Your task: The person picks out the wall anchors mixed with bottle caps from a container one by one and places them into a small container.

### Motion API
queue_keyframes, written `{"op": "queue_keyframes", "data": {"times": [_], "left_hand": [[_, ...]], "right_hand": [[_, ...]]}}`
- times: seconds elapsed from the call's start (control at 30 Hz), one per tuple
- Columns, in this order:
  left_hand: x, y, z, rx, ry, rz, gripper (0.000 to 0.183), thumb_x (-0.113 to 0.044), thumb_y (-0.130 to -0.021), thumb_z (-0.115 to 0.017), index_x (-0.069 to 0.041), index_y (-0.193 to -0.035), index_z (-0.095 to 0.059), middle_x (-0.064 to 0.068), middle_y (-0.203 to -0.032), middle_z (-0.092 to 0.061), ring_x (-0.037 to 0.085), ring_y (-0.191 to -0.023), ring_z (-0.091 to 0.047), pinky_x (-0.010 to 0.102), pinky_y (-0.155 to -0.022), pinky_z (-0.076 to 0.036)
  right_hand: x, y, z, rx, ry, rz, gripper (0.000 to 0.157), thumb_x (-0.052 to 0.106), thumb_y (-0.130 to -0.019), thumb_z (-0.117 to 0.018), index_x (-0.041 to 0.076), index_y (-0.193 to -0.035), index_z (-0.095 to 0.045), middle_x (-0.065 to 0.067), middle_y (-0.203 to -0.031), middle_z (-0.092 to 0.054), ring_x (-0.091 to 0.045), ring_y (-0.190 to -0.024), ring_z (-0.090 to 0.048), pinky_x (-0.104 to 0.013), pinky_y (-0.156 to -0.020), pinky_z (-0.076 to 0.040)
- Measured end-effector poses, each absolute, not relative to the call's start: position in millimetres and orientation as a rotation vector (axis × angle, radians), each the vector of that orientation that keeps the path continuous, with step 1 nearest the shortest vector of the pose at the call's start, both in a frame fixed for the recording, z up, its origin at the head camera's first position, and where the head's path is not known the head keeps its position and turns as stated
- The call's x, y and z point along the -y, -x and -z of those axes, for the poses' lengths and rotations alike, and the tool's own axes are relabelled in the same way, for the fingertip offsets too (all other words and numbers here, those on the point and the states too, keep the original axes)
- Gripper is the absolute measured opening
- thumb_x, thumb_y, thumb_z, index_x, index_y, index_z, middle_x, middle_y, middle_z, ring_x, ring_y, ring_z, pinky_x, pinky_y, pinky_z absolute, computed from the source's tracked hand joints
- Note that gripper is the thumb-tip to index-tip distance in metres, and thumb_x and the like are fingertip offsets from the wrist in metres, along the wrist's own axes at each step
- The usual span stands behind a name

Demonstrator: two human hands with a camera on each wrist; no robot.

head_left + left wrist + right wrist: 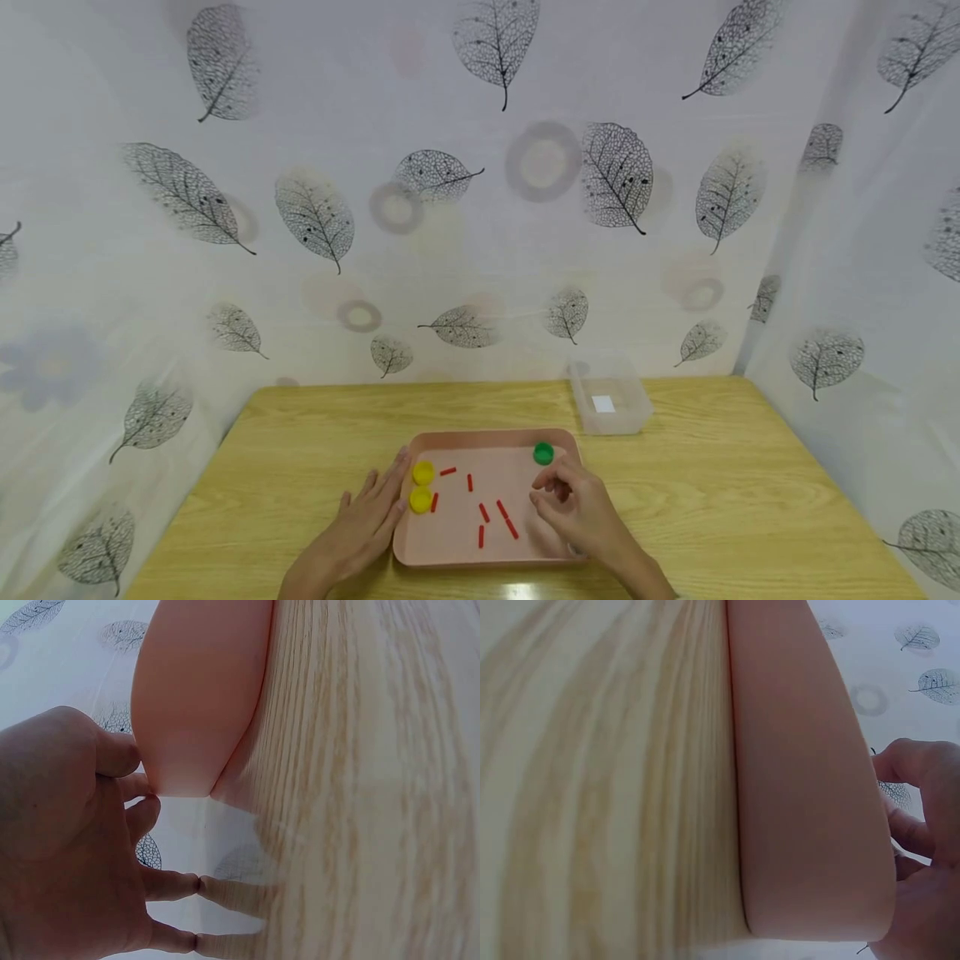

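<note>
My left hand (363, 521) lies with fingers extended along the left rim of a pink tray (450, 439); in the left wrist view its fingertips touch the tray's edge and the table. Over the tray's right side is my right hand (573, 508), fingers bent, with a gap between thumb and index finger and nothing visible between them. Several red sticks (483, 512) lie scattered on the tray. Two yellow caps, an upper yellow cap (423, 473) and a lower yellow cap (421, 500), sit at its left edge. A green cap (543, 453) is at the back right corner, just beyond the right fingers.
A clear plastic box (613, 408) with a white label stands behind the tray to the right. The wood-grain table (300, 433) meets a leaf-patterned curtain (480, 250) at the back and sides. A small pale object (574, 549) shows partly beneath the right wrist.
</note>
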State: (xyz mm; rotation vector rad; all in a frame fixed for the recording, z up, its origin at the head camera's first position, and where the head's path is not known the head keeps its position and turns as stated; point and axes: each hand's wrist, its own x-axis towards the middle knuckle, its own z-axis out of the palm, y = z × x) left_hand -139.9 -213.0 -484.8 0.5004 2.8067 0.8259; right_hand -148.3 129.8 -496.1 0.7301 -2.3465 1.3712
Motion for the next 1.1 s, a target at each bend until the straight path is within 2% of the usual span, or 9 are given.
{"op": "queue_keyframes", "data": {"times": [0.23, 0.53, 0.73, 0.93, 1.1], "left_hand": [[215, 138, 486, -2.809, -0.502, -0.811, 0.058, -0.035, -0.114, -0.034, -0.019, -0.166, -0.015, 0.004, -0.171, -0.013, 0.058, -0.147, -0.021, 0.089, -0.100, -0.012], [214, 140, 488, -2.807, -0.507, -0.815, 0.058, -0.035, -0.114, -0.032, -0.018, -0.166, -0.014, 0.006, -0.171, -0.015, 0.059, -0.147, -0.019, 0.089, -0.100, -0.010], [214, 141, 488, -2.824, -0.524, -0.815, 0.059, -0.034, -0.114, -0.033, -0.017, -0.166, -0.014, 0.006, -0.171, -0.014, 0.059, -0.146, -0.020, 0.089, -0.100, -0.011], [214, 140, 489, -2.829, -0.525, -0.819, 0.058, -0.034, -0.114, -0.033, -0.018, -0.166, -0.015, 0.005, -0.171, -0.015, 0.059, -0.146, -0.021, 0.088, -0.101, -0.012], [214, 141, 489, -2.820, -0.528, -0.828, 0.058, -0.033, -0.114, -0.032, -0.017, -0.166, -0.015, 0.005, -0.171, -0.014, 0.059, -0.146, -0.020, 0.089, -0.101, -0.011]], "right_hand": [[-122, 145, 506, 2.373, -0.761, -1.365, 0.023, 0.000, -0.083, -0.081, 0.017, -0.089, -0.068, 0.010, -0.082, -0.057, -0.006, -0.071, -0.052, -0.022, -0.059, -0.049], [-118, 144, 510, 2.437, -0.861, -1.276, 0.021, 0.001, -0.080, -0.082, 0.014, -0.087, -0.066, 0.007, -0.082, -0.059, -0.003, -0.071, -0.054, -0.020, -0.059, -0.051], [-114, 145, 510, 2.564, -0.857, -1.192, 0.018, 0.009, -0.080, -0.083, 0.015, -0.082, -0.067, 0.010, -0.082, -0.058, 0.000, -0.074, -0.054, -0.017, -0.062, -0.050], [-114, 144, 511, 2.700, -0.828, -1.267, 0.016, 0.010, -0.081, -0.082, 0.015, -0.082, -0.066, 0.009, -0.082, -0.054, -0.001, -0.074, -0.052, -0.018, -0.062, -0.050], [-112, 145, 507, 2.799, -0.771, -1.353, 0.018, 0.018, -0.083, -0.084, 0.014, -0.083, -0.067, 0.007, -0.081, -0.054, -0.002, -0.072, -0.051, -0.019, -0.061, -0.049]]}}
